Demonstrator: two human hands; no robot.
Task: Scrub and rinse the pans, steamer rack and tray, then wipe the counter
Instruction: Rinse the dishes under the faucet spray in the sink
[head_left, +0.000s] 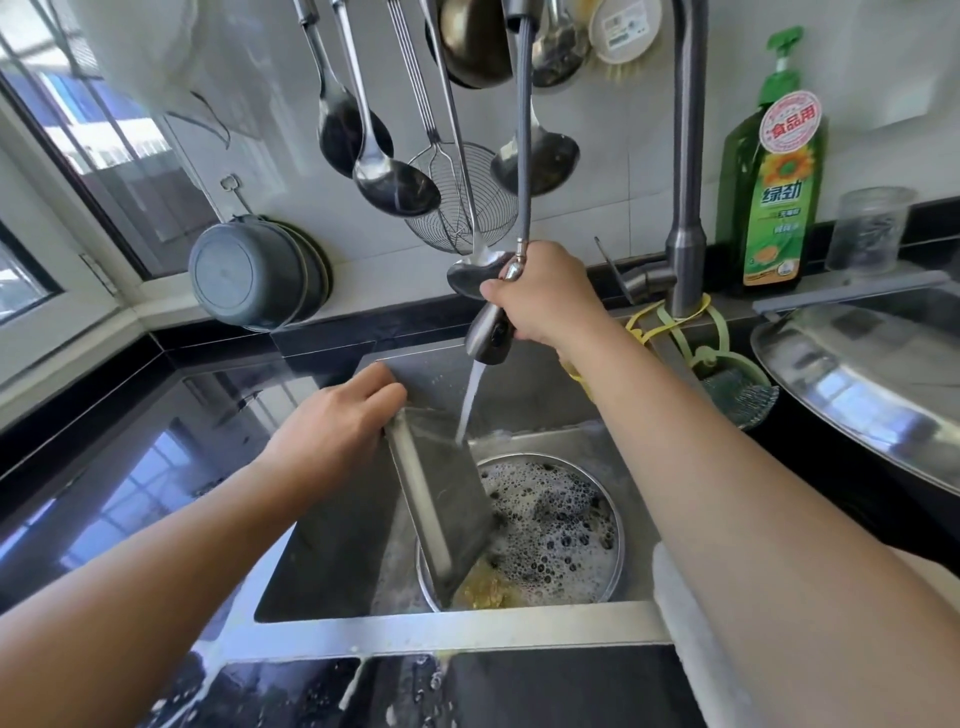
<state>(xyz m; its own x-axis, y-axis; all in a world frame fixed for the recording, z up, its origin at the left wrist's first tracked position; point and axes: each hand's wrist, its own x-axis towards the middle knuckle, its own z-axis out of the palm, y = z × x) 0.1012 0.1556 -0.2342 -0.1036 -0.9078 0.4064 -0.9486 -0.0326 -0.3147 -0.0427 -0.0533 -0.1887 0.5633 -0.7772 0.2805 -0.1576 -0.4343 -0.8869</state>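
My left hand (332, 421) grips the top corner of a rectangular steel tray (441, 499), held tilted on edge over the sink (457, 631). My right hand (545, 299) holds the pull-out faucet spray head (488, 332), its hose running up. A stream of water (470, 405) falls from it onto the tray's upper face. Under the tray's lower end sits a round steel pan (610, 525) full of sudsy water, with yellowish residue at its near side.
Ladles and a wire skimmer (462, 202) hang on the wall above the sink. A green dish soap bottle (779, 176) and a glass jar (867, 228) stand at the back right. A large steel lid (857, 384) lies right of the sink. Foam streaks the black counter (311, 691).
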